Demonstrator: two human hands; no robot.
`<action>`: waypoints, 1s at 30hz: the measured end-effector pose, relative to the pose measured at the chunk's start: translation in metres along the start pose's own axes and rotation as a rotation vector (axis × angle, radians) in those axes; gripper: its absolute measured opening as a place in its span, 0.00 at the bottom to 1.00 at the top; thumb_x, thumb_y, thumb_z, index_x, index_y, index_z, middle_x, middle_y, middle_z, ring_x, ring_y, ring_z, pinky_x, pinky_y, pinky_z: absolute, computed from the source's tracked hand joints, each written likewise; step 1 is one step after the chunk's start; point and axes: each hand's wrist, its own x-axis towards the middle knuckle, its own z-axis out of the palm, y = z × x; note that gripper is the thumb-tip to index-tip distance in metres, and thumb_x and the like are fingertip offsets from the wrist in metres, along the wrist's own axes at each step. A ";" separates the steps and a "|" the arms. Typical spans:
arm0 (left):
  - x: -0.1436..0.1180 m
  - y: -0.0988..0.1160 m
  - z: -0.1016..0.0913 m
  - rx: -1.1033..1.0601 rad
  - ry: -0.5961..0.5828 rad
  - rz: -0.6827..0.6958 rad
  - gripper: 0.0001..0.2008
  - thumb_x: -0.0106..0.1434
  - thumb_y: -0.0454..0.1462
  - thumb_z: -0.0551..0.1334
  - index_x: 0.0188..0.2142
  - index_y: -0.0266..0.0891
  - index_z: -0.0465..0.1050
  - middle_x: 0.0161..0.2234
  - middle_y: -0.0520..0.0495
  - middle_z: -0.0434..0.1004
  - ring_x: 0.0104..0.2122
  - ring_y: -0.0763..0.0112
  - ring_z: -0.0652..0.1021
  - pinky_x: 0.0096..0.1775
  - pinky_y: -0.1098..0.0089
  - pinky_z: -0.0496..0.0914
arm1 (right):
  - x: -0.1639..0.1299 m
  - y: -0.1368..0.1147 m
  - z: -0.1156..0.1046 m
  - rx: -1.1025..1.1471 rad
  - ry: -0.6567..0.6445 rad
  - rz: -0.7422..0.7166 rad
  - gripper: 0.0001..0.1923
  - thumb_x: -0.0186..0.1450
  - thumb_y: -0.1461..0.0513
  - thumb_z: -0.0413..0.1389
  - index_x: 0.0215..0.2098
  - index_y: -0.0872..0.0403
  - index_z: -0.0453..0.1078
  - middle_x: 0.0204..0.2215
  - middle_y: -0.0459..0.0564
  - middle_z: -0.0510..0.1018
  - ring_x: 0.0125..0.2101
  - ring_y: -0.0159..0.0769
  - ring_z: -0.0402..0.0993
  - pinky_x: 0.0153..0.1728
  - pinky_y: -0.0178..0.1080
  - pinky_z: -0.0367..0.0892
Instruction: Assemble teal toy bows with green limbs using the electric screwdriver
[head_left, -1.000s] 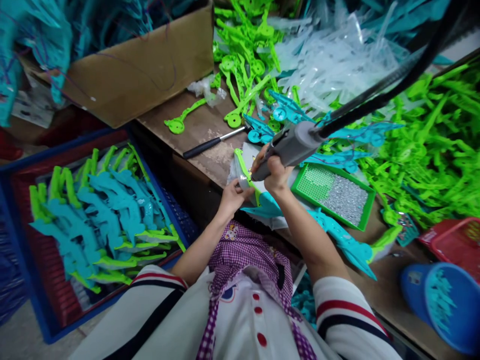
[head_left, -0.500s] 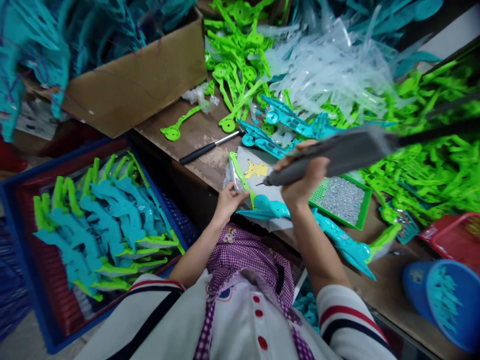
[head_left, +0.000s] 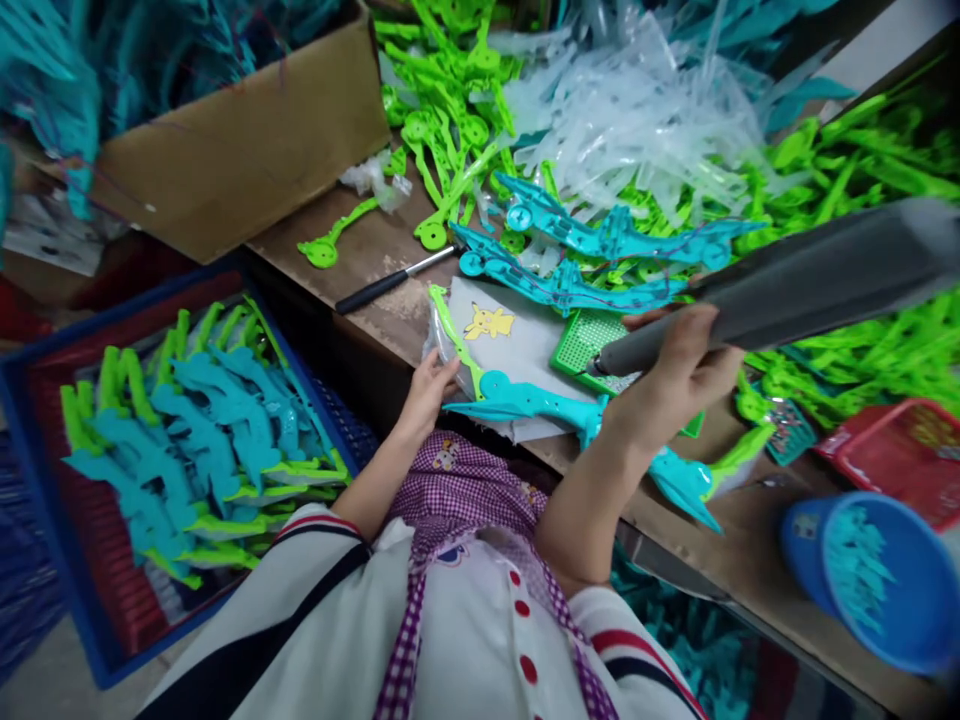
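Observation:
My right hand (head_left: 671,375) is wrapped round a grey electric screwdriver (head_left: 780,280), its tip over the green tray (head_left: 566,355) of small silvery screws. The fingers of my left hand (head_left: 433,385) are closed on the lower edge of a lime-green arm piece with a clear plastic blade (head_left: 450,335). That piece joins the end of a long turquoise plastic part (head_left: 532,400), which lies along the table's front edge. Beneath lies a pale sheet (head_left: 517,330) with a yellow cartoon figure. My right forearm hides part of the turquoise part and the tray.
Two turquoise halves with wires (head_left: 570,285) lie behind the sheet, near a black-handled tool (head_left: 390,285). Heaps of lime-green parts (head_left: 832,320) and clear strips (head_left: 637,110) fill the back. A blue crate (head_left: 37,520) stands left, a blue bucket (head_left: 810,560) and red tray (head_left: 892,460) right.
My right hand has carried the screwdriver rightward, from beside the green arm piece to over the screw tray. My left hand stays at the arm piece. The whole view has shifted slightly.

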 end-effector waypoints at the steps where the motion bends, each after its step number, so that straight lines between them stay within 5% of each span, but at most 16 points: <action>1: -0.004 0.000 -0.001 -0.045 0.000 0.001 0.27 0.52 0.48 0.74 0.48 0.41 0.72 0.39 0.45 0.83 0.37 0.63 0.84 0.39 0.68 0.79 | -0.002 0.004 -0.012 -0.036 -0.037 -0.014 0.13 0.67 0.45 0.55 0.38 0.43 0.69 0.32 0.46 0.72 0.35 0.41 0.77 0.42 0.49 0.74; 5: -0.021 -0.003 -0.004 -0.233 -0.021 -0.033 0.25 0.57 0.47 0.72 0.50 0.44 0.67 0.40 0.47 0.84 0.41 0.63 0.84 0.45 0.64 0.78 | -0.036 0.026 -0.073 -0.358 -0.118 -0.042 0.16 0.68 0.51 0.57 0.49 0.49 0.71 0.45 0.53 0.73 0.49 0.45 0.74 0.49 0.51 0.71; 7: -0.026 -0.005 -0.005 -0.281 -0.027 -0.022 0.25 0.58 0.47 0.72 0.51 0.45 0.66 0.39 0.48 0.84 0.40 0.64 0.84 0.47 0.63 0.77 | -0.063 0.035 -0.089 -0.506 -0.266 -0.062 0.16 0.70 0.54 0.54 0.52 0.51 0.71 0.47 0.55 0.75 0.50 0.45 0.73 0.51 0.52 0.68; 10: -0.031 -0.004 -0.006 -0.276 -0.040 0.032 0.25 0.58 0.47 0.72 0.50 0.44 0.66 0.37 0.49 0.83 0.40 0.65 0.84 0.48 0.64 0.77 | -0.099 0.048 -0.082 -0.671 -0.642 -0.221 0.21 0.72 0.53 0.51 0.59 0.52 0.67 0.53 0.57 0.75 0.55 0.47 0.70 0.59 0.55 0.59; 12: -0.034 0.001 -0.006 -0.236 -0.074 0.058 0.24 0.58 0.47 0.72 0.47 0.43 0.65 0.37 0.49 0.83 0.40 0.64 0.84 0.47 0.63 0.77 | -0.112 0.056 -0.068 -0.795 -0.751 -0.323 0.22 0.73 0.52 0.48 0.61 0.52 0.66 0.53 0.57 0.77 0.56 0.46 0.70 0.61 0.54 0.52; 16: -0.036 0.009 -0.009 -0.170 -0.150 0.087 0.22 0.58 0.47 0.72 0.43 0.43 0.64 0.36 0.49 0.82 0.42 0.62 0.83 0.48 0.62 0.76 | -0.120 0.067 -0.056 -0.921 -0.719 -0.402 0.23 0.73 0.52 0.47 0.59 0.55 0.68 0.50 0.58 0.79 0.52 0.46 0.72 0.59 0.52 0.51; 21: -0.033 0.007 -0.014 -0.180 -0.168 0.093 0.23 0.59 0.48 0.72 0.45 0.43 0.64 0.37 0.50 0.81 0.45 0.62 0.83 0.49 0.62 0.76 | -0.121 0.064 -0.071 -0.832 -0.741 -0.397 0.25 0.73 0.54 0.49 0.65 0.52 0.63 0.54 0.58 0.77 0.56 0.48 0.71 0.60 0.54 0.55; 25: -0.029 0.004 -0.021 -0.178 -0.188 0.086 0.21 0.60 0.48 0.70 0.45 0.44 0.64 0.39 0.48 0.81 0.47 0.62 0.82 0.50 0.62 0.76 | -0.107 0.056 -0.112 -0.647 -0.609 -0.381 0.20 0.69 0.57 0.55 0.59 0.44 0.68 0.49 0.54 0.78 0.49 0.46 0.76 0.50 0.52 0.69; 30: -0.022 0.005 -0.031 -0.149 -0.173 0.088 0.22 0.59 0.48 0.71 0.45 0.44 0.64 0.39 0.47 0.82 0.48 0.60 0.82 0.49 0.61 0.77 | -0.050 0.067 -0.183 -0.820 -0.233 -0.149 0.15 0.64 0.52 0.57 0.44 0.50 0.76 0.42 0.57 0.77 0.50 0.51 0.73 0.48 0.54 0.71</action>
